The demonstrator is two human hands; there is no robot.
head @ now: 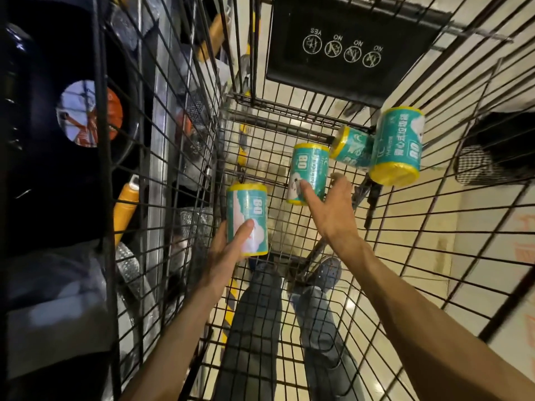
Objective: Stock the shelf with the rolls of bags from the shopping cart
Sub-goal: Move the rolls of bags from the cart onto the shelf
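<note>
Both hands are working down inside the shopping cart (289,134) at once. The left hand (228,250) is wrapping round one roll of bags (247,218), thumb across the label near its lower end, and that roll is standing upright by the cart's left wall; whether it is clear of the wire floor, I cannot tell. The right hand (333,209) is reaching for a second roll (308,172), fingers spread wide, index finger touching the label, nothing gripped yet. My read: it is opening broad because the roll is fat and needs a full wrap.

Two more rolls are waiting further in. A third roll (351,147) is lying in the far right corner, and a fourth roll (398,146) is leaning just beside it against the right-hand wire wall. They are probably resting there simply because round things settle into corners.

Through the mesh on the left, dark shelving (58,169) is showing, with a round-labelled pan (86,114) and an orange handle (124,209). The bag shelf itself is not something I can pick out. Judging by four rolls in the cart, stocking is far from finished.
</note>
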